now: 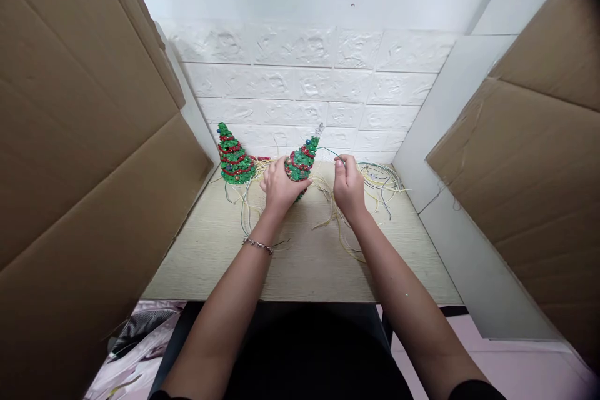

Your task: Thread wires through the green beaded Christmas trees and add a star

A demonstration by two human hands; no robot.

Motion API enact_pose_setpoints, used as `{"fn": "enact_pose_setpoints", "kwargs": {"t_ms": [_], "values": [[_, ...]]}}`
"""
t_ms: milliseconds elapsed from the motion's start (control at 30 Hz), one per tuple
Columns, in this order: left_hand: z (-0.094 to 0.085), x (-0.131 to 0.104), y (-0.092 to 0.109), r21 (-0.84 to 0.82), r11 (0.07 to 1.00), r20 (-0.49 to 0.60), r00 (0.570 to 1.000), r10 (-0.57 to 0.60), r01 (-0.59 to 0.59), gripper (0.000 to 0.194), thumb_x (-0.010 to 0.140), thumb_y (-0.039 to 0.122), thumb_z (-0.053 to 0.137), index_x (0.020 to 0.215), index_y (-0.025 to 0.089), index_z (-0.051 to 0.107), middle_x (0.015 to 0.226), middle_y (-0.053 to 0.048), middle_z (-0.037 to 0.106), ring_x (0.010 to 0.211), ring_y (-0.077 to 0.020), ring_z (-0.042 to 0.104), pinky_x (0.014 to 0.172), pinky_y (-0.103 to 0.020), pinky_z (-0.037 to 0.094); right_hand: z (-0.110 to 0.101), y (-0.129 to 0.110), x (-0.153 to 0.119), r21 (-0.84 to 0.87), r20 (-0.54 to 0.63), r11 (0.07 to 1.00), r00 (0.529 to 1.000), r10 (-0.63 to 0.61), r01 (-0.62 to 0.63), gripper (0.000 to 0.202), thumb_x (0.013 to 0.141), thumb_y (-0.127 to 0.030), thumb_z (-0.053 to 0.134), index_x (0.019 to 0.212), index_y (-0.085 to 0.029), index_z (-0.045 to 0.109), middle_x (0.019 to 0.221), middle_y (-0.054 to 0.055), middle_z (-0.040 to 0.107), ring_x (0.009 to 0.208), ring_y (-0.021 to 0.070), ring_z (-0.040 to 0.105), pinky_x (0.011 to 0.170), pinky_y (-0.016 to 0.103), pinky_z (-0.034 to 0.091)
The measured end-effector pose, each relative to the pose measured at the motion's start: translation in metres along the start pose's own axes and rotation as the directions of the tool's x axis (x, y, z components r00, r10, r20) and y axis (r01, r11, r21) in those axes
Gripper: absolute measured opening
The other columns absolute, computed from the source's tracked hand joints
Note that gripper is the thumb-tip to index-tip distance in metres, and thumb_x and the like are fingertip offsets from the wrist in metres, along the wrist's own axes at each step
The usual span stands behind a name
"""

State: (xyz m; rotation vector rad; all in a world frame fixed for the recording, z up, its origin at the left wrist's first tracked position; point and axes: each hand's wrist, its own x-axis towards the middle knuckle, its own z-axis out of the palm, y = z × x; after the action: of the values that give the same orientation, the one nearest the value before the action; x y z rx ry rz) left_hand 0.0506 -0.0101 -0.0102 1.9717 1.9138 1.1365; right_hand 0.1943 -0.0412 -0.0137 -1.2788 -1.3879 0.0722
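Black garment (323, 356) at 6 o'clock; left hand (281, 187) grips tilted tree (301, 161); right hand (349, 186), at tree's 3 o'clock, pinches green wire (332, 152); second tree (234, 159) stands at 9 o'clock.

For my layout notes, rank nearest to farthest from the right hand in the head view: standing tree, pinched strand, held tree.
1. Pinched strand: in the right hand itself.
2. Held tree: leftward, in the left hand.
3. Standing tree: farther left, past the left hand.
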Motion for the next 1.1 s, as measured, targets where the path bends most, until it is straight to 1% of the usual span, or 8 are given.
{"fn": "enact_pose_setpoints", "kwargs": {"t_ms": [133,300,500,733,1100], "values": [[-0.0004,-0.0006,0.0006,0.002,1.000,0.005,1.000,0.000,0.000,0.081,0.054,0.047,0.073,0.126,0.025,0.043,0.130,-0.006,0.046,0.121,-0.0287,0.039,0.101,-0.043,0.030,0.0020,0.0028,0.0013,-0.086,0.041,0.993,0.996,0.080,-0.076,0.033,0.090,-0.043,0.028,0.095,-0.019,0.052,0.069,0.003,0.053,0.063,0.0170,0.049,0.059,0.026,0.031],[0.0006,0.0001,0.0000,-0.007,1.000,0.023,1.000,-0.020,0.020,0.082,0.054,0.048,0.073,0.126,0.026,0.043,0.130,-0.007,0.046,0.121,-0.0289,0.039,0.101,-0.043,0.030,0.0037,0.0036,-0.0004,-0.139,0.089,0.980,0.984,0.154,-0.141,0.037,0.090,-0.045,0.028,0.099,-0.020,0.053,0.071,0.005,0.056,0.067,0.0199,0.051,0.060,0.026,0.030],[0.0019,0.0013,-0.0013,-0.018,1.000,0.019,1.000,-0.007,0.008,0.079,0.054,0.047,0.074,0.124,0.025,0.045,0.127,-0.006,0.048,0.120,-0.0270,0.041,0.101,-0.040,0.030,0.0043,0.0008,-0.0020,-0.111,0.070,0.983,0.985,0.156,-0.148,0.038,0.090,-0.044,0.024,0.098,-0.020,0.053,0.076,0.007,0.058,0.072,0.0207,0.052,0.062,0.027,0.032],[0.0010,-0.0002,0.0010,-0.026,0.999,0.036,0.999,-0.031,0.032,0.078,0.053,0.047,0.073,0.123,0.026,0.044,0.129,-0.006,0.047,0.122,-0.0272,0.039,0.101,-0.041,0.030,0.0057,0.0017,-0.0023,-0.117,0.060,0.976,0.980,0.191,-0.183,0.039,0.090,-0.045,0.024,0.099,-0.020,0.052,0.078,0.007,0.058,0.073,0.0212,0.052,0.063,0.028,0.033],[-0.0011,-0.0006,0.0012,-0.028,0.998,0.044,0.998,-0.050,0.051,0.079,0.053,0.047,0.074,0.123,0.026,0.044,0.129,-0.005,0.047,0.121,-0.0273,0.039,0.101,-0.042,0.029,0.0054,-0.0011,-0.0043,-0.178,0.105,0.969,0.976,0.191,-0.171,0.040,0.090,-0.043,0.025,0.106,-0.019,0.052,0.081,0.008,0.061,0.072,0.0223,0.054,0.061,0.028,0.032]]}}
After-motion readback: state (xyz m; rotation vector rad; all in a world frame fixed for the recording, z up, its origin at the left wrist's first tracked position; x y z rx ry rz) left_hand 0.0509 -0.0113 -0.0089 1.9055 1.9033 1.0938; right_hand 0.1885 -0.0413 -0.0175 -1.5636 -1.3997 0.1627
